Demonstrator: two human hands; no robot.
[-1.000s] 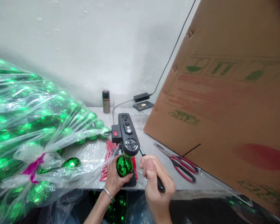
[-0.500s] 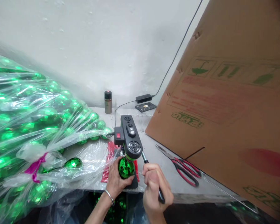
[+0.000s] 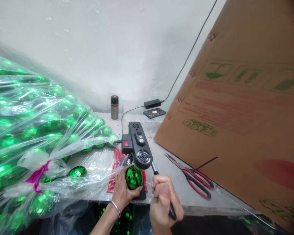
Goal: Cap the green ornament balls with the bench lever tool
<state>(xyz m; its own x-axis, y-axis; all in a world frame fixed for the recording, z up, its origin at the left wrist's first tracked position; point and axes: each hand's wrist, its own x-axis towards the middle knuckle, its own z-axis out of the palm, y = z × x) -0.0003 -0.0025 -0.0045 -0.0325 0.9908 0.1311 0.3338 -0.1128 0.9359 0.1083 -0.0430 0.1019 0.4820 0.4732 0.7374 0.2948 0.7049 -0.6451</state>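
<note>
Bench (image 3: 172,171) edge passes under my hands, lower centre; some bare room right of the lever (image 3: 154,168). Left hand (image 3: 121,189) pinches green ball (image 3: 134,178) under black press (image 3: 140,145); right fist (image 3: 165,199) wraps lever. Same grips as half a second ago, view slid slightly. Scissors (image 3: 186,170), carton (image 3: 235,130) block right; bag (image 3: 39,127) crowds left; canister (image 3: 114,109) mid-frame.
</note>
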